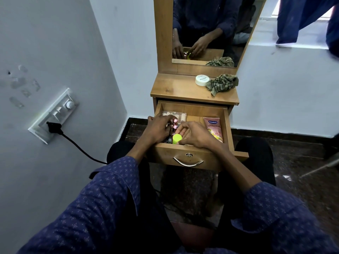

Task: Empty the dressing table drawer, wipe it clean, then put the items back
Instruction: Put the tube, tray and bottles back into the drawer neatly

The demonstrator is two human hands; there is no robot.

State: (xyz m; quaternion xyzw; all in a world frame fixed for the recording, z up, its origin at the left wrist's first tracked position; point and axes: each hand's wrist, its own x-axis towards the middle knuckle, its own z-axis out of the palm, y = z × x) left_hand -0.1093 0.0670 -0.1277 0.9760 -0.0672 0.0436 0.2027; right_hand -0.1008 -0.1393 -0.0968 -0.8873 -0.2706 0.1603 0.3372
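The wooden drawer (226,125) of the dressing table stands pulled out. Inside it, my left hand (157,130) curls over a cluster of small pink and dark cosmetic bottles (46,123) at the left. My right hand (194,134) is beside it, its fingers bent around a bottle with a lime-green cap (177,138). A pink lotion tube (214,128) lies flat along the drawer's right side. A flat clear-lidded box (174,114) sits at the back left. On the tabletop lie a striped green cloth (222,84) and a round white jar (202,80).
A mirror (211,30) rises behind the tabletop (176,88). On the left wall a switchboard (55,116) holds a black plug with a cable trailing down. My knees flank the drawer front, which has a metal handle (188,162). Blue fabric (302,19) hangs at the upper right.
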